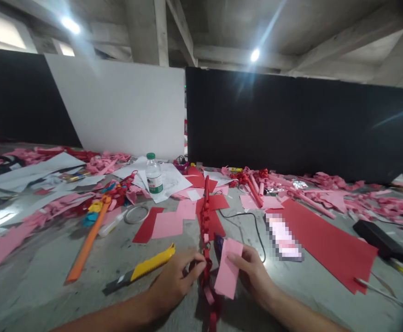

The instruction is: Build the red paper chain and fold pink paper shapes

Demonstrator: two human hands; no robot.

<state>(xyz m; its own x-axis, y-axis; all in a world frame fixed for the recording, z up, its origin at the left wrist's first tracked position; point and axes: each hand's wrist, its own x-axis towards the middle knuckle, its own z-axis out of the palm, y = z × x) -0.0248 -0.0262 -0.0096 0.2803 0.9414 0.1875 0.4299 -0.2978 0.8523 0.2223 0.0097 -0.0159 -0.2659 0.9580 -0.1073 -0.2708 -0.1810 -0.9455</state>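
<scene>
A long red paper chain (205, 221) runs down the middle of the table toward me. My left hand (175, 281) is closed at the chain's left side, its thumb and forefinger pinching a red link. To the right of the chain, my right hand (253, 272) grips a pink paper rectangle (228, 272) between thumb and fingers. A dark purple object (219, 243) shows partly behind the pink paper. Left of my left hand lies a yellow and black cutter knife (153, 263).
An orange paper strip (89, 244) lies at the left, near a green-capped bottle (154, 177). Red sheets (325, 244) and a black case (381, 240) are at the right. A black cable (256, 223) curves behind my right hand. Dark and white panels (128, 106) stand behind.
</scene>
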